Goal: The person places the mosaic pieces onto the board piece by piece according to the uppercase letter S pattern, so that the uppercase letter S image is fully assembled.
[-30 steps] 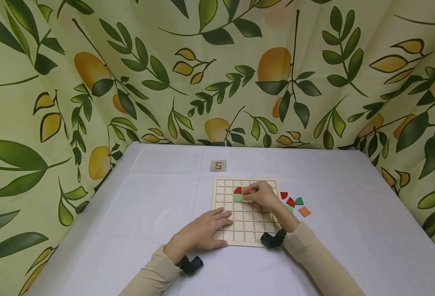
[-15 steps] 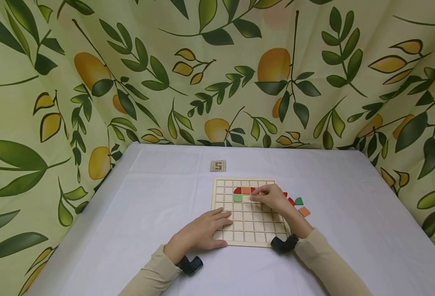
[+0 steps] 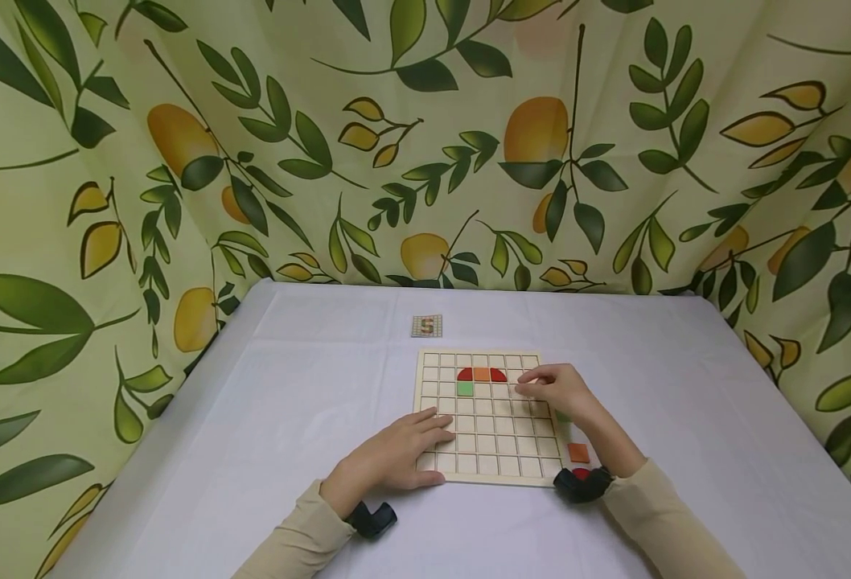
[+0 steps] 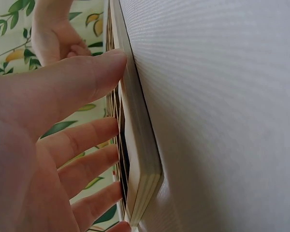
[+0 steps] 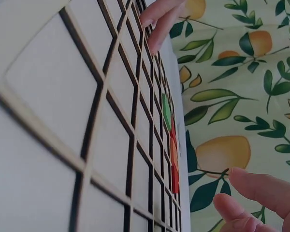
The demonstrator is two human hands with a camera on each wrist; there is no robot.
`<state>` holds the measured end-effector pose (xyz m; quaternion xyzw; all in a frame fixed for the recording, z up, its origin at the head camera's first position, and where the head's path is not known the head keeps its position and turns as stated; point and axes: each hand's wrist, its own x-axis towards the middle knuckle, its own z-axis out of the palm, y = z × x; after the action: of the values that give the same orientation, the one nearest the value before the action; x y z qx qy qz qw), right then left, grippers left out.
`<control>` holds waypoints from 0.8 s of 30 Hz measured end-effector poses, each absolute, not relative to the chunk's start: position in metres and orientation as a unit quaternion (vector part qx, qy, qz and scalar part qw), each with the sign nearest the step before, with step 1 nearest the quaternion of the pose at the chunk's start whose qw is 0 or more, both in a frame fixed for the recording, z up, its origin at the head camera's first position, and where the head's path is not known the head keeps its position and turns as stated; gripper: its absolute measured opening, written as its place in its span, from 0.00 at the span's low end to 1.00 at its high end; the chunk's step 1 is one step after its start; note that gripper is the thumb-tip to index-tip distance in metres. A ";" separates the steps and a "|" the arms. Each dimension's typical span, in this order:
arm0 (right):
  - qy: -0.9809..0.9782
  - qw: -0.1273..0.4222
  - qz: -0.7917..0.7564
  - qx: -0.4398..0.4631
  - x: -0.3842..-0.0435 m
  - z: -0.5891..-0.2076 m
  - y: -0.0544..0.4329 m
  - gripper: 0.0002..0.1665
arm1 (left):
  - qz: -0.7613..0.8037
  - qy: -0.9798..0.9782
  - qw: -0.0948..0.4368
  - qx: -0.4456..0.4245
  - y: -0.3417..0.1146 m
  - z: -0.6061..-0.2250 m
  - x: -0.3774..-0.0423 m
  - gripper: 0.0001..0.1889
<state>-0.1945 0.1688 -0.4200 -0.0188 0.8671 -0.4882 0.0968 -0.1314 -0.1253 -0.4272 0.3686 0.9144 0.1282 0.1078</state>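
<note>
A wooden grid board [image 3: 487, 462] lies on the white table. In its upper rows sit a rounded red piece [image 3: 465, 375], an orange square [image 3: 481, 375], a second red piece [image 3: 498, 375] and a green square [image 3: 465, 389] below the first. My left hand [image 3: 400, 450] rests on the board's left side, fingers spread over the grid, thumb at the near edge in the left wrist view. Over the board's right side hovers my right hand [image 3: 557, 391], fingers loosely extended. Its fingertips [image 5: 239, 176] stand apart with nothing between them in the right wrist view.
Beside the board's right edge lie a loose orange square [image 3: 578, 453], a red piece [image 3: 581, 474] partly behind the black wrist camera [image 3: 583, 486], and a green piece [image 3: 563, 416] mostly hidden by the hand. A small patterned card [image 3: 426, 326] lies beyond the board.
My right hand has drawn away rightward from the upper row, uncovering first the orange square, then the whole second red piece. My left hand has stayed in place.
</note>
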 end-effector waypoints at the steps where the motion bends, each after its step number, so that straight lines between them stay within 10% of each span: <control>1: 0.869 0.096 -0.486 -0.017 -0.194 -0.420 0.171 0.16 | 0.128 0.914 0.108 0.368 -0.125 -0.427 -0.131 0.30; 24: 0.889 0.087 -0.448 0.043 -0.192 -0.410 0.214 0.22 | 0.131 0.914 0.093 0.373 -0.126 -0.431 -0.130 0.29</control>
<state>-0.1924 0.2141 -0.4097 0.0427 0.8889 -0.4476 0.0875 -0.1304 -0.1259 -0.4312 0.3729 0.9139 0.1309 0.0927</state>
